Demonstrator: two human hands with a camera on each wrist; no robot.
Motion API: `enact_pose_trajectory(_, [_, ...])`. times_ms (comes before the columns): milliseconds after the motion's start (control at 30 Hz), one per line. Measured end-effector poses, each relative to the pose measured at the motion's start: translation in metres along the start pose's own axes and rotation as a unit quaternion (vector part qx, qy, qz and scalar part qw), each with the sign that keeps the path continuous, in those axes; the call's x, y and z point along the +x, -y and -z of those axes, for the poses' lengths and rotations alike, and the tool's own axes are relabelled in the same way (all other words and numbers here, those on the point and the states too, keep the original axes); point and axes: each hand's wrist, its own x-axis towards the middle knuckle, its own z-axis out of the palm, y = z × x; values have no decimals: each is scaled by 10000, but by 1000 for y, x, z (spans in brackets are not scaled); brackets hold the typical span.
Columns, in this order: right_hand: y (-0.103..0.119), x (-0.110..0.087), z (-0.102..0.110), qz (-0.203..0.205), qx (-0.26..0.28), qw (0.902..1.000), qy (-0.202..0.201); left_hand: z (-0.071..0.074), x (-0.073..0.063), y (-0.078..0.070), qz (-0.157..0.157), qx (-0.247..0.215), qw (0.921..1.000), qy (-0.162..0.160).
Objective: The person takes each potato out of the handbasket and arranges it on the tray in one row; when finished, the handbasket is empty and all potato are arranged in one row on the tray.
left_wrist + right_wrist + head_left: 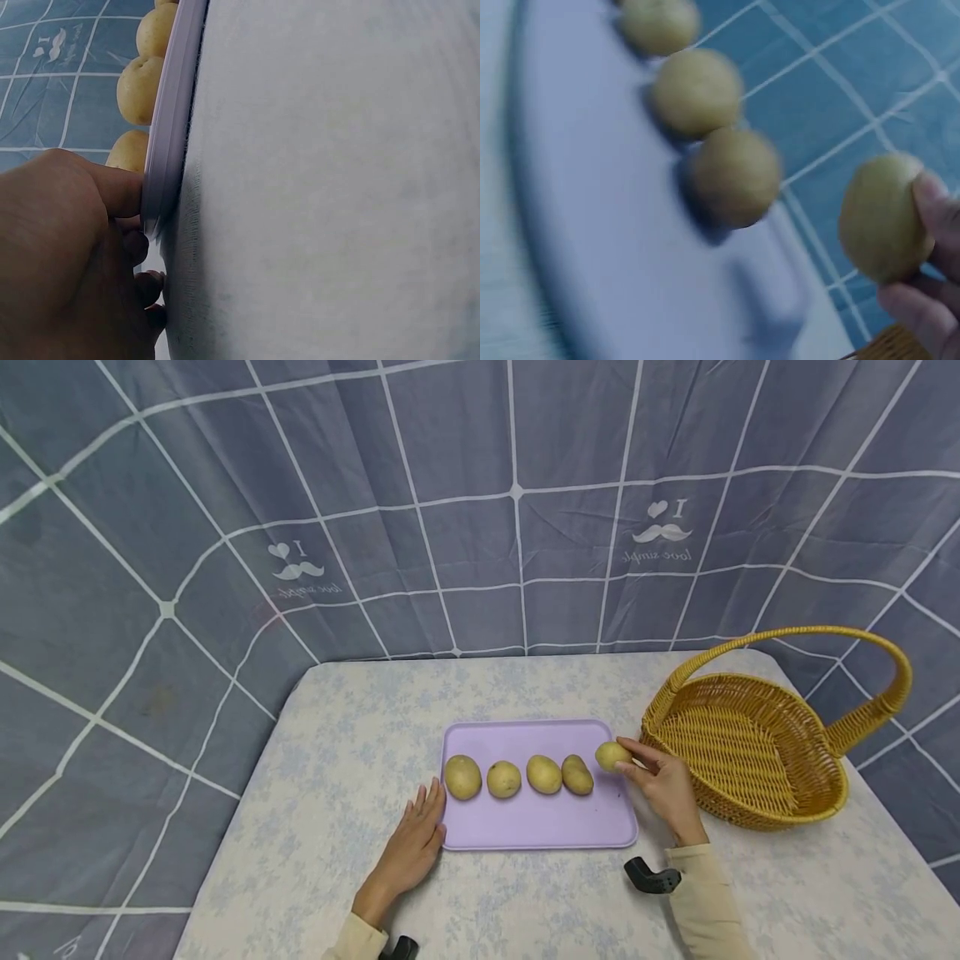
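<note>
My right hand (667, 785) pinches a potato (612, 756) between thumb and fingertips over the right end of a lilac tray (536, 827). In the right wrist view that held potato (883, 217) is raised above the tray surface, apart from the others. Four more potatoes lie in a row on the tray: a large round one (462, 777) at the left, two in the middle, and a browner oblong one (577, 775) at the right. My left hand (412, 843) rests at the tray's left edge, fingers extended, with the thumb touching the rim (165, 150).
Just right of the tray stands a yellow wicker basket (738, 752) with a tall arched handle (795, 631); its visible bottom is bare weave. A pale floral cloth (360, 727) covers the table. Behind hangs a grey-blue checked curtain (465, 460). Black wrist devices (652, 877) sit by both forearms.
</note>
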Motion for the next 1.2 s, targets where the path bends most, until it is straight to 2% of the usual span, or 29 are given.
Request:
enact_pose_trajectory(100, [-4,-3,-9,-211,-814,9964,-126,1,0,0,-4,14,10000,-16])
enact_pose_trajectory(200, [-6,-4,-15,-319,-1240,9917,-130,1,-1,0,-3,-12,10000,-27])
enact_pose_trajectory(400, [-6,-4,-20,-318,-1792,9833,16,1,-2,-1,-24,-1,10000,-50])
enact_pose_trajectory(633, [5,-3,-23,-314,-2464,9684,239,-1,-2,1,-18,35,10000,-53])
enact_pose_trajectory(767, [9,-3,-24,-323,-2662,9628,334,-2,-2,1,-31,52,10000,-32])
enact_pose_trajectory(1200, [6,3,-21,-337,-2779,9584,555,-2,-3,0,-1,43,10000,-11])
